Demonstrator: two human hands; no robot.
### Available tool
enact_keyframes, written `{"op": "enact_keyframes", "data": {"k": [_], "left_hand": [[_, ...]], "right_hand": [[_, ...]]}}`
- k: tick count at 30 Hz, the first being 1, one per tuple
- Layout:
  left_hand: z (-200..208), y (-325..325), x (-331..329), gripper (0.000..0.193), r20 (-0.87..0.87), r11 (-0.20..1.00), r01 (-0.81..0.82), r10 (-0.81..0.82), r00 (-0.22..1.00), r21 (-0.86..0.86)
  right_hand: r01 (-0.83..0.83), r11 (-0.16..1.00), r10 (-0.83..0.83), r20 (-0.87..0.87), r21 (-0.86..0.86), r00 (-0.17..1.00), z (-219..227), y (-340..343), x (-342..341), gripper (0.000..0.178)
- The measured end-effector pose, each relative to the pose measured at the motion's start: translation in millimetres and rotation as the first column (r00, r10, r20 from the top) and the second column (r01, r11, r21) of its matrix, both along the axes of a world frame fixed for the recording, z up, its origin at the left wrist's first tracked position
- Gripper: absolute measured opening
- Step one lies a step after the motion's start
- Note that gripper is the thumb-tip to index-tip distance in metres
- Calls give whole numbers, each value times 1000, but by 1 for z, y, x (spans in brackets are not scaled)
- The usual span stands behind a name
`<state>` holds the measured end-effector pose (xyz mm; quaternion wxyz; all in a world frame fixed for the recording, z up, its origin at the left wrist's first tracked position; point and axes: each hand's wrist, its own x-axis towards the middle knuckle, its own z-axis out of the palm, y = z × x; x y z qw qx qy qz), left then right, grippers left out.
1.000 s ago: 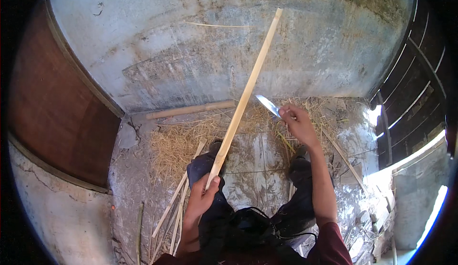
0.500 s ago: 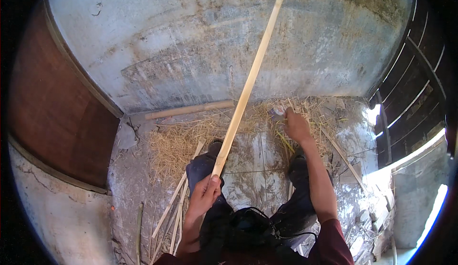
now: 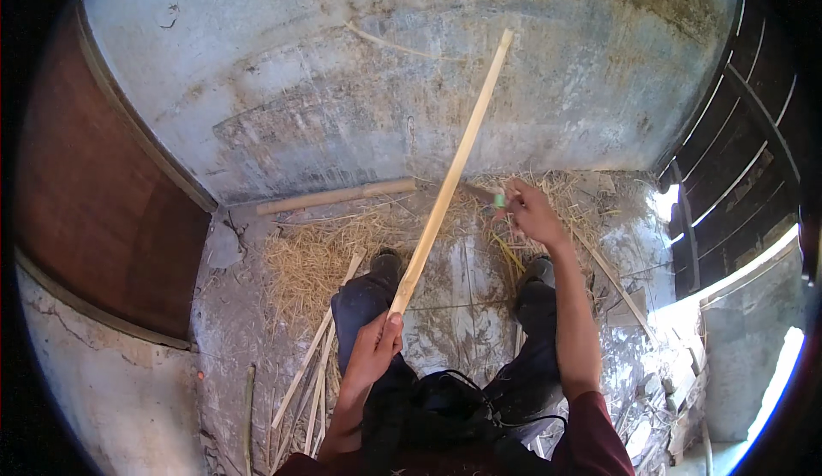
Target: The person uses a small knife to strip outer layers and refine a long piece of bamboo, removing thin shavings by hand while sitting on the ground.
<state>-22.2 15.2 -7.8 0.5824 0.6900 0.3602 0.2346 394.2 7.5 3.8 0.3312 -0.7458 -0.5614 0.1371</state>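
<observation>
My left hand is closed around the lower end of a long, flat, pale bamboo strip. The strip slants up and to the right, its far end raised in front of the wall. To the right of it, my right hand grips a knife by its handle, where a bit of green shows. The blade points left toward the strip's middle; whether it touches cannot be told. A thin, curved bamboo sliver appears against the wall, left of the strip's far end.
Straw-like shavings lie in heaps on the floor. Several cut strips rest beside my left leg, and a round pole lies along the wall's foot. A brown panel stands at left, dark slats at right, with rubble below.
The strip's far end has come lower and nearer. My right hand has turned, bringing the knife into clearer view, and the thin sliver has appeared against the wall.
</observation>
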Motion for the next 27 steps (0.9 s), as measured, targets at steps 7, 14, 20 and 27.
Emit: {"op": "enact_keyframes", "data": {"k": [7, 14, 20, 27], "left_hand": [[-9, 0, -4, 42, 50, 999, -24, 27, 998, -47], [-5, -1, -2, 43, 45, 998, 8, -5, 999, -61], [28, -7, 0, 44, 110, 986, 74, -58, 992, -146], [18, -6, 3, 43, 86, 996, 49, -43, 995, -73]], "right_hand": [[-181, 973, 226, -722, 140, 654, 62, -1, -40, 23], [-68, 994, 111, -659, 90, 744, 38, 3, -17, 22], [147, 989, -138, -250, 16, 958, 8, -1, 14, 22], [52, 998, -64, -339, -43, 939, 30, -13, 4, 30]]}}
